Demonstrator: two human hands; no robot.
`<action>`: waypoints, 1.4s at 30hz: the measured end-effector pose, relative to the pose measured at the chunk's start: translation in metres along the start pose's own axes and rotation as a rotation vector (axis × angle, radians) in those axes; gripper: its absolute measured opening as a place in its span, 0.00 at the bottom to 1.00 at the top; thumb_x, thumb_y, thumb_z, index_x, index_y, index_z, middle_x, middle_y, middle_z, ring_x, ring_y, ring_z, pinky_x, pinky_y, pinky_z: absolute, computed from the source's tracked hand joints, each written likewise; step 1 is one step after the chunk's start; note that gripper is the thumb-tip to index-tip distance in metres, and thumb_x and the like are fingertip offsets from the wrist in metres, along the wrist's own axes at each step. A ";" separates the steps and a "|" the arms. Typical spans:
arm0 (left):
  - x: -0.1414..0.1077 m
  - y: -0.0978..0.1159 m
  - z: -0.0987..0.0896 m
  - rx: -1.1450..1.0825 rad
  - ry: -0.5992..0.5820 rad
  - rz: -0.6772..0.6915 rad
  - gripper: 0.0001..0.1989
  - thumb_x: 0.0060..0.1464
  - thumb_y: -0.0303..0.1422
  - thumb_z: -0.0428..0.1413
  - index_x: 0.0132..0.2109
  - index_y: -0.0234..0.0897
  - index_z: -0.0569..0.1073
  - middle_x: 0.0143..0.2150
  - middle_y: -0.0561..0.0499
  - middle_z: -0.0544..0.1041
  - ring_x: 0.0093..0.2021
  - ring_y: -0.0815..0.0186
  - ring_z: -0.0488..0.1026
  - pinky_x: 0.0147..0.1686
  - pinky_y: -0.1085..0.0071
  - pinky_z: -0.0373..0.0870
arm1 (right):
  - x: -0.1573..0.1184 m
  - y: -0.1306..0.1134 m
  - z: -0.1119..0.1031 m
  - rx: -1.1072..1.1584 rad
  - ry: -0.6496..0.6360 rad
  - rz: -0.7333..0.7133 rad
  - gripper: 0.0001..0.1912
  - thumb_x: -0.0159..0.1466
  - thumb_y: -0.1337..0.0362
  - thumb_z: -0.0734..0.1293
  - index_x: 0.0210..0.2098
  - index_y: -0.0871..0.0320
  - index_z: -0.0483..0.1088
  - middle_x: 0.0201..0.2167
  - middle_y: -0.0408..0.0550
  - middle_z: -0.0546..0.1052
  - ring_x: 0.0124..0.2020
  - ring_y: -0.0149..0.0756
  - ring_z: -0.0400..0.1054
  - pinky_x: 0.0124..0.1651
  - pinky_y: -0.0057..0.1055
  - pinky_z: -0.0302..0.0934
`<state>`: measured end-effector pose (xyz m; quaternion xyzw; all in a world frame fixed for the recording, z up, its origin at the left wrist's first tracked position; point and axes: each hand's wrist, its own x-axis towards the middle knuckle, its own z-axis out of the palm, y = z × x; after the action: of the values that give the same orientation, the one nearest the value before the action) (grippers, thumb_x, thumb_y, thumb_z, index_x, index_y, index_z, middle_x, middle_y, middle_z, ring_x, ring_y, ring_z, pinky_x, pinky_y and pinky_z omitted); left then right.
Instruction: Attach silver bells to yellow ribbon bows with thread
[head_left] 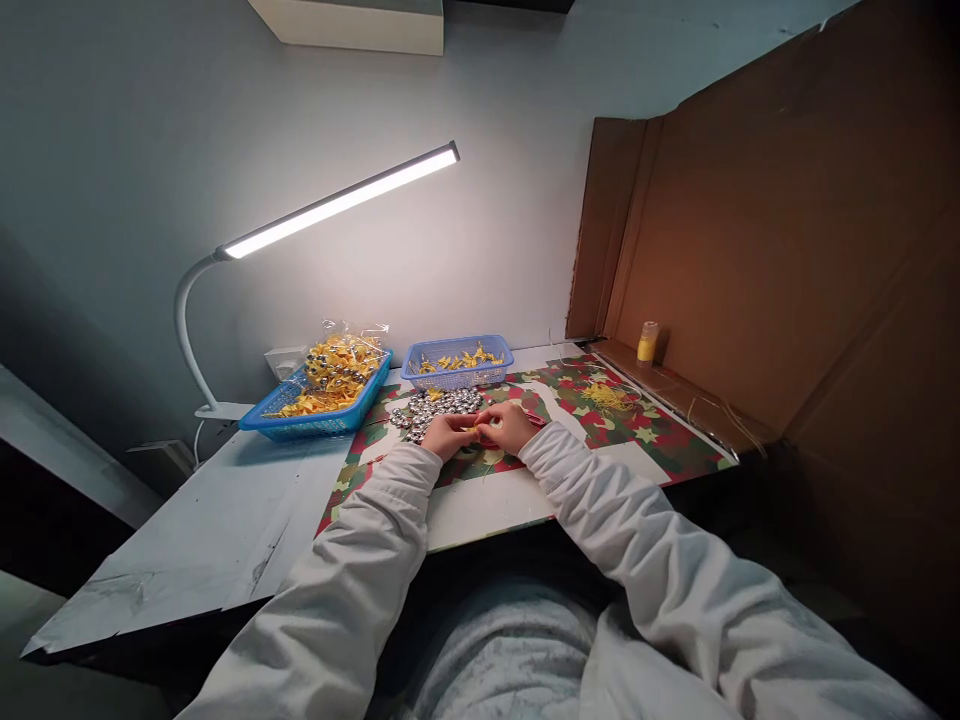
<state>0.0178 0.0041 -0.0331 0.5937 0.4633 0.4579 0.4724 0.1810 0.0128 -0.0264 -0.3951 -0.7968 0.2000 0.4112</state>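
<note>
My left hand (448, 437) and my right hand (508, 427) meet over the patterned mat (420, 485), fingers pinched together. Between their fingertips is a small yellow piece (474, 430), mostly covered by the fingers, its exact kind too small to make out. Just beyond the left hand lies a heap of shiny silver bells or beads (429, 408). A thin pink-red handle (535, 419) sticks out beside my right hand; whether that hand holds it I cannot tell.
Behind the heap stands a blue-violet basket (456, 379) with yellow pieces. A blue basket (300, 428) at left holds yellow pieces and a clear bag. Yellow threads (606, 397) lie right, near a small yellow bottle (646, 343). A lit lamp (341, 203) hangs above; cardboard (750, 250) walls the right.
</note>
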 end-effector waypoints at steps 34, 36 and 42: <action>0.004 0.005 0.006 0.112 -0.008 -0.062 0.25 0.21 0.33 0.70 0.36 0.31 0.81 0.35 0.45 0.82 0.29 0.66 0.73 0.33 0.68 0.70 | 0.003 -0.005 -0.007 0.414 0.342 -0.080 0.06 0.63 0.63 0.61 0.31 0.56 0.67 0.28 0.44 0.76 0.33 0.34 0.71 0.42 0.32 0.64; 0.004 0.005 0.006 0.148 -0.008 -0.076 0.26 0.22 0.32 0.70 0.37 0.32 0.81 0.37 0.44 0.82 0.29 0.66 0.73 0.33 0.68 0.70 | 0.008 -0.006 -0.020 0.544 0.538 -0.089 0.07 0.63 0.59 0.62 0.33 0.56 0.65 0.27 0.42 0.76 0.31 0.32 0.71 0.41 0.32 0.65; 0.004 0.009 0.005 0.209 -0.052 -0.051 0.22 0.27 0.30 0.68 0.37 0.33 0.82 0.38 0.45 0.82 0.30 0.66 0.73 0.35 0.69 0.70 | 0.015 0.010 -0.060 0.673 0.938 -0.046 0.14 0.61 0.52 0.64 0.32 0.56 0.62 0.26 0.41 0.73 0.27 0.28 0.69 0.36 0.30 0.67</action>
<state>0.0243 0.0058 -0.0243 0.6393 0.5110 0.3796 0.4313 0.2289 0.0306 0.0097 -0.2716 -0.4300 0.2369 0.8278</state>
